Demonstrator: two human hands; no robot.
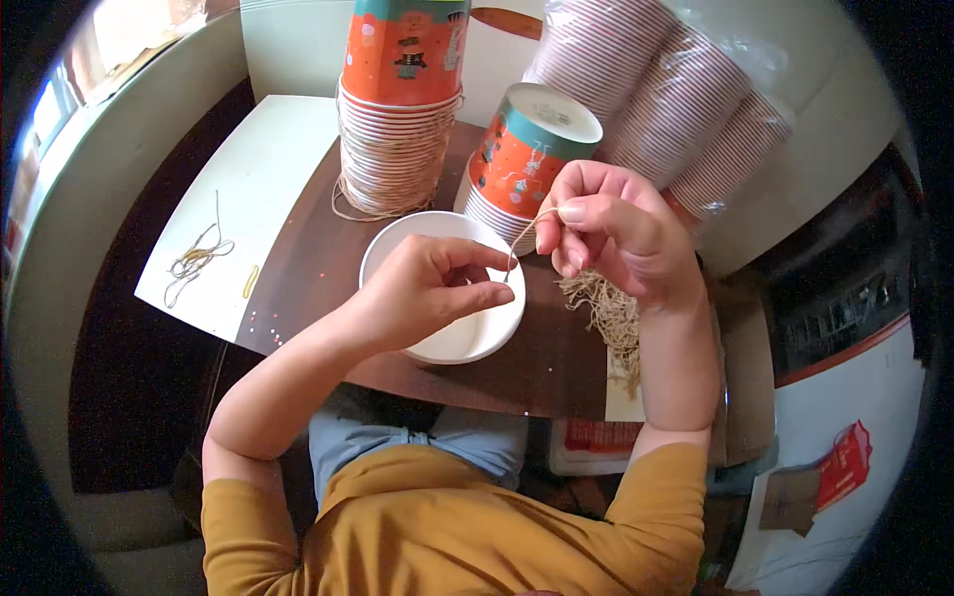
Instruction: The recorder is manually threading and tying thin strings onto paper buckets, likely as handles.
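A short piece of twine (529, 231) runs between my two hands. My right hand (628, 236) pinches its upper end between thumb and fingers. The lower end sits between the thumb and index finger of my left hand (422, 288), just over the rim of a white paper bucket (494, 338). This bucket stands open side up on the brown table, its inside partly hidden by my left hand. Below my right hand lies a loose bundle of cut twine pieces (614, 328), partly covered by my wrist.
A tall stack of orange and green paper buckets (397, 129) with twine around it stands behind. To its right is a shorter upside-down stack (527, 159). Plastic-wrapped stacks (676, 99) lean farther back. Tangled cord (199, 258) lies on a white board (268, 169) at left.
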